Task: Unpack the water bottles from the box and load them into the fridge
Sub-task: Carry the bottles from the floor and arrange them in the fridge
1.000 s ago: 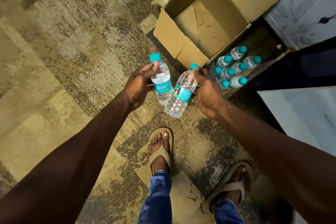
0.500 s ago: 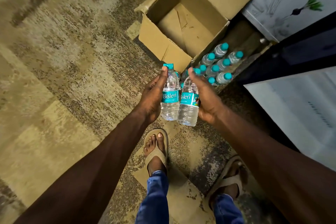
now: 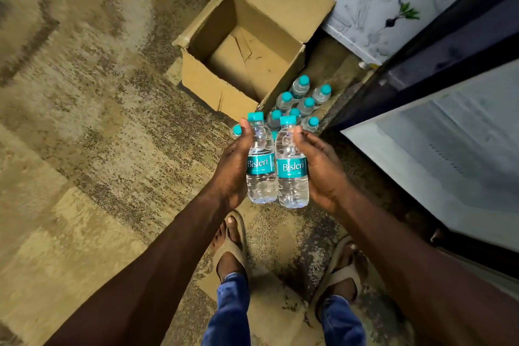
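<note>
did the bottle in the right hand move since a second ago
Yes. The right hand's bottle, tilted before, now stands upright beside the left hand's bottle, judged against the cardboard box.

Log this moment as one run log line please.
left hand: holds clear teal-capped water bottle | right hand: holds second matching bottle | brown cardboard box: empty | floor bottles: waiting

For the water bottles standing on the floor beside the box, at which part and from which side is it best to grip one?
Probably at the neck just under the teal cap, coming from above. The floor bottles stand upright and packed close together beside the cardboard box, so their sides are mostly blocked; only the tops are free.
</note>
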Demonstrator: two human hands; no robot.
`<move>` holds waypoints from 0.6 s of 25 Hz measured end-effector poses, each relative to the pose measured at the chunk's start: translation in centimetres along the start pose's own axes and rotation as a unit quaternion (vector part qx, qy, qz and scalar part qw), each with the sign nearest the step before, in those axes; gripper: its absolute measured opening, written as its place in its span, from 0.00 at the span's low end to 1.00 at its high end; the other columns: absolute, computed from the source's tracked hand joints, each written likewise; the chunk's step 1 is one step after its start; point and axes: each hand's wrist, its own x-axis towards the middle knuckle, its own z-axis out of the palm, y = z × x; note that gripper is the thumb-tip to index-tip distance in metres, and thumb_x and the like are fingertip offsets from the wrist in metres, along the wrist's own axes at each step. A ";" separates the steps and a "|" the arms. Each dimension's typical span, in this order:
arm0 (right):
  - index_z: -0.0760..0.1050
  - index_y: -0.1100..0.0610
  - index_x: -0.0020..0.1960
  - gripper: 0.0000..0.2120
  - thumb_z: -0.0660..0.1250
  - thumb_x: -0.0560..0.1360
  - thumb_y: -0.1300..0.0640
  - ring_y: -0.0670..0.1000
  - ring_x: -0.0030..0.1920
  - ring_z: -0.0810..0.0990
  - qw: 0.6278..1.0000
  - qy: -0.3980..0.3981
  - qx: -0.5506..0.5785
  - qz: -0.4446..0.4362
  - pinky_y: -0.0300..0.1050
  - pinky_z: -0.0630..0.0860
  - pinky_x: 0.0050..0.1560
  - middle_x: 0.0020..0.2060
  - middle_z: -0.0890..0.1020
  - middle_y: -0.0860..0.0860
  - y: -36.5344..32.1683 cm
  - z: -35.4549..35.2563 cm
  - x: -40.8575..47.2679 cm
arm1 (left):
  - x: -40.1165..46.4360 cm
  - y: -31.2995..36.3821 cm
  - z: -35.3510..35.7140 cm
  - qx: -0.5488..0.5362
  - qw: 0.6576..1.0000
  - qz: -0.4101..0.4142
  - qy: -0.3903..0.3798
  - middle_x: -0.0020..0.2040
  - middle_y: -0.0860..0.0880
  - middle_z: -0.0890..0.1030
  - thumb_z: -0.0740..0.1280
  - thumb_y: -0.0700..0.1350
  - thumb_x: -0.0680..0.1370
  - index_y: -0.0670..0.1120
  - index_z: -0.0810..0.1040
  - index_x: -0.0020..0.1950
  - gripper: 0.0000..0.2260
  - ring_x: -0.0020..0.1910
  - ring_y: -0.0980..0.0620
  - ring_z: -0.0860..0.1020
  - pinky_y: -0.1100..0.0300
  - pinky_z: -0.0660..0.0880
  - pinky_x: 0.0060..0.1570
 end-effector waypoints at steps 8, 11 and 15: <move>0.75 0.62 0.68 0.21 0.69 0.77 0.55 0.65 0.61 0.81 0.997 0.020 0.015 -0.074 0.66 0.76 0.63 0.61 0.82 0.62 -4.9 -4.5 -3.7 | -1.7 2.2 7.0 0.040 0.996 0.025 -0.074 0.64 0.41 0.81 0.65 0.47 0.79 0.40 0.75 0.69 0.20 0.62 0.43 0.80 0.50 0.79 0.59; 0.75 0.64 0.67 0.24 0.69 0.76 0.52 0.64 0.62 0.81 0.993 0.052 0.040 -0.097 0.68 0.74 0.65 0.61 0.82 0.62 -5.9 -5.7 -4.7 | -2.3 2.9 10.0 0.113 0.990 0.065 -0.051 0.59 0.42 0.84 0.66 0.45 0.79 0.39 0.78 0.65 0.16 0.54 0.49 0.84 0.58 0.81 0.48; 0.75 0.63 0.68 0.17 0.63 0.82 0.58 0.62 0.62 0.81 0.989 0.074 0.065 -0.114 0.60 0.78 0.62 0.61 0.82 0.60 -6.3 -7.2 -6.4 | -2.9 3.1 12.6 0.154 0.983 0.088 -0.042 0.58 0.40 0.83 0.66 0.44 0.80 0.38 0.79 0.63 0.14 0.52 0.49 0.84 0.57 0.81 0.48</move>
